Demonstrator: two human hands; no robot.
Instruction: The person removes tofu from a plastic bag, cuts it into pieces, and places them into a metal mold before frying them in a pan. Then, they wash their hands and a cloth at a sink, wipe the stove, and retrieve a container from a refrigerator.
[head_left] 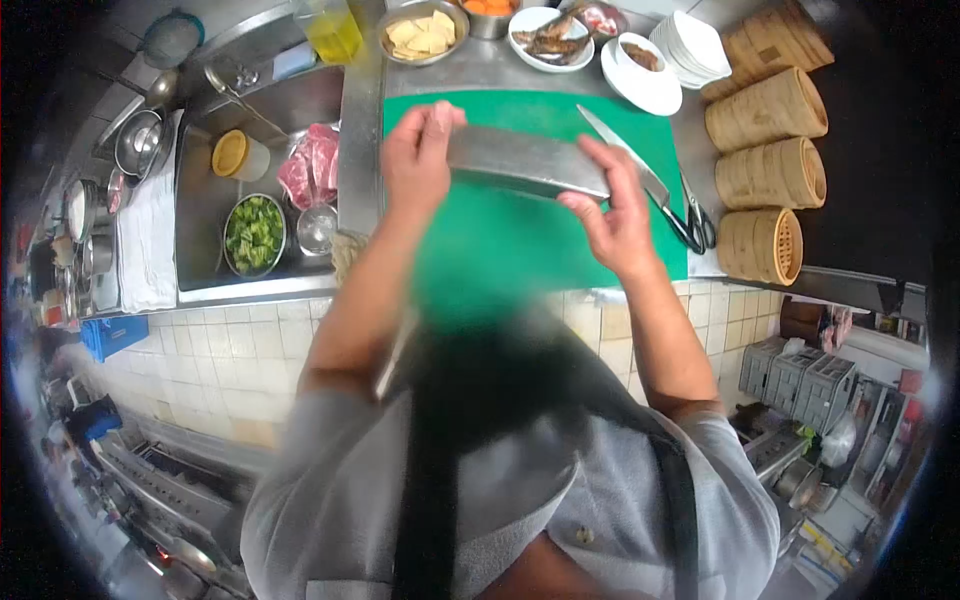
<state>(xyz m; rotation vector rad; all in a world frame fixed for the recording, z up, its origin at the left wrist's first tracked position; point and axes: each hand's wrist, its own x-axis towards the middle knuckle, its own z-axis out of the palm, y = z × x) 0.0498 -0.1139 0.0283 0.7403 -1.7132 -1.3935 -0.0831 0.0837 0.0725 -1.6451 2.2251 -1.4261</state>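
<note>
My left hand (418,158) grips one end of a long grey rectangular block (525,158), thumb and fingers pinched on its left end. At the other end my right hand (618,210) holds it between thumb and fingers. The block is raised over a green cutting board (480,240) and tilts down to the right. A knife (655,187) lies on the board just beyond my right hand, its blade pointing away from me. Scissors (699,222) with black handles rest beside the knife's handle.
Stacked bamboo steamers (765,110) line the right side. Behind the board are a bowl of pale slices (422,40), a plate of brown food (550,45) and stacked white plates (692,45). The sink (200,130) at left holds raw meat (310,168) and chopped greens (255,234).
</note>
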